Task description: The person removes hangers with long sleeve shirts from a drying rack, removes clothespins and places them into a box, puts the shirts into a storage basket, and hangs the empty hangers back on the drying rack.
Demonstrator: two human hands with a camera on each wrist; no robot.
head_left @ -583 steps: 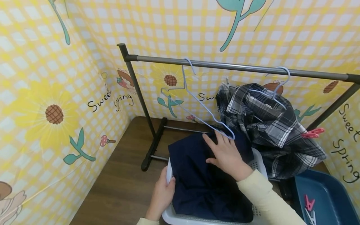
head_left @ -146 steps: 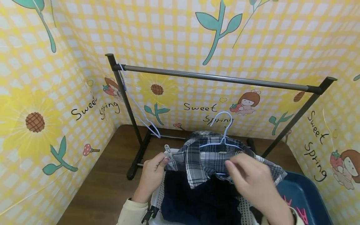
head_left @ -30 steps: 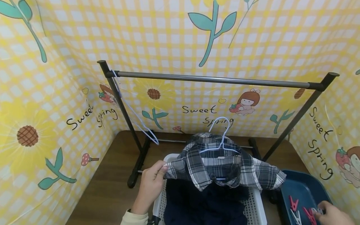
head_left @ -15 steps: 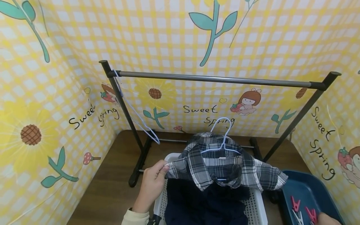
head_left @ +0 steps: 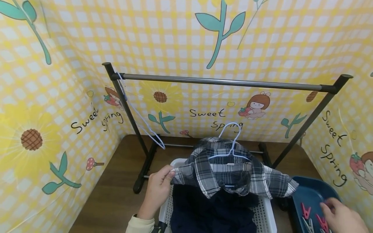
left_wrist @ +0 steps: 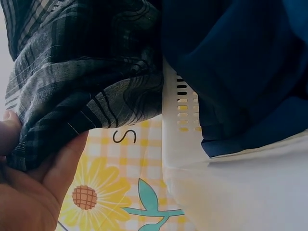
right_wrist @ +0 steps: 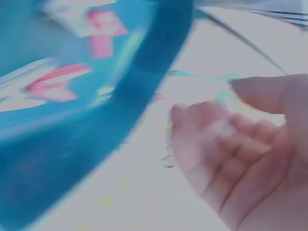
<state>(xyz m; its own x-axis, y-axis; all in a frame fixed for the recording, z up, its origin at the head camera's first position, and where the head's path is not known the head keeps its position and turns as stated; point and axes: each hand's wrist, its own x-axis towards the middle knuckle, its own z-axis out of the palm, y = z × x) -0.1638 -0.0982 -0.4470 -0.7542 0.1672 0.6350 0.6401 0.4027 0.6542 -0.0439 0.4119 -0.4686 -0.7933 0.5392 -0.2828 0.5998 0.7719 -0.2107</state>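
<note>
A grey, black and white plaid shirt (head_left: pixel 233 170) lies with its collar up on a pale blue hanger (head_left: pixel 232 150), over dark navy cloth (head_left: pixel 212 210) in a white basket (head_left: pixel 266 215). My left hand (head_left: pixel 158 187) pinches the end of the shirt's left sleeve; the left wrist view shows thumb and fingers on the cuff (left_wrist: pixel 19 149). Above the blue tray (head_left: pixel 314 187) at the right is my right hand (head_left: pixel 345 215), fingers loosely bent, thumb apart. In the blurred right wrist view I see nothing held. Pink clothespins (head_left: pixel 306 211) and white clothespins (head_left: pixel 308 224) lie in the tray.
A black-and-grey clothes rack (head_left: pixel 221 81) stands behind the basket on the brown table (head_left: pixel 102 200). A second pale blue hanger (head_left: pixel 145 124) hangs at its left end. Yellow checked cloth walls surround the area.
Earlier the shirt hung on the rack; now it lies over the basket. The clothespin on its left sleeve is gone. My right hand has just lifted from lower in the tray.
</note>
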